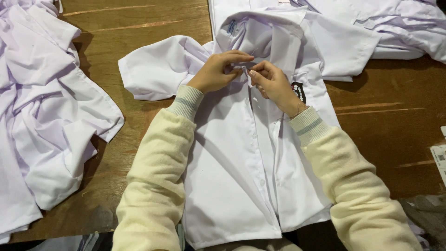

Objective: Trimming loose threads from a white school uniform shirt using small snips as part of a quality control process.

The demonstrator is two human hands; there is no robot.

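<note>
On wooden table [153,18], centre, white button-up shirt [232,176] lies flat, collar away from person. L hand [216,72] & R hand [274,83] meet at top of placket just below collar, fingers pinched narrow on fabric edge. Piles of white shirts [42,116] at left, more w/ top right [395,28]

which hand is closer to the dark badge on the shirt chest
Right. The right hand sits just beside the dark badge; the left hand is farther off, across the button placket.
</note>
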